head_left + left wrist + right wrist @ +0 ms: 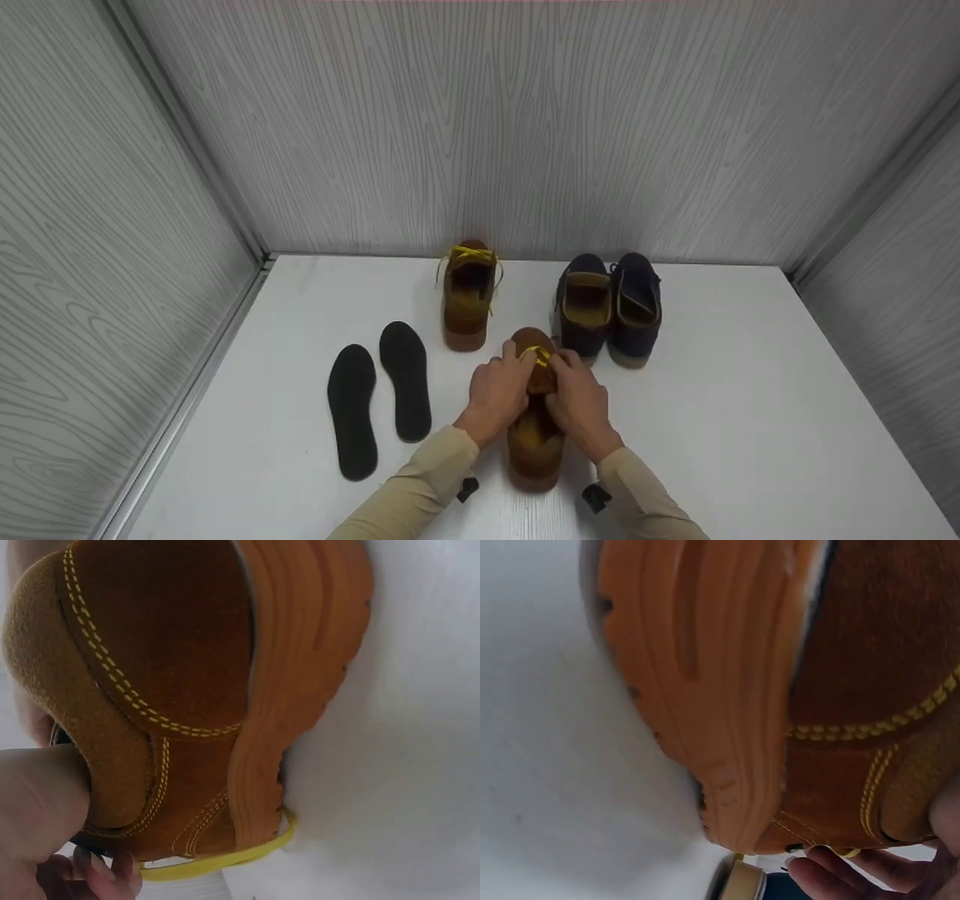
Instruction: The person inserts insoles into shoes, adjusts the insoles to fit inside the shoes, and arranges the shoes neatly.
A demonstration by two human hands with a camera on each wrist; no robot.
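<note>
A brown leather shoe (535, 457) with a yellow lace (538, 354) stands upright at the near middle of the white table, toe pointing away. My left hand (499, 386) grips its upper from the left, the thumb near the lace. From the right, my right hand (581, 397) grips the upper with fingers beside the lace. In the left wrist view, the shoe's side (180, 652) and a strand of lace (225, 861) show, with curled fingertips close by. The right wrist view shows its tan sole (720, 690); what the fingertips pinch is partly hidden.
A matching brown shoe (465, 336) with a loose yellow lace stands farther back. Two dark shoes, one on the left (583, 337) and one on the right (634, 345), stand side by side behind my right hand. Two black insoles, a nearer (352, 412) and a farther (406, 382), lie left.
</note>
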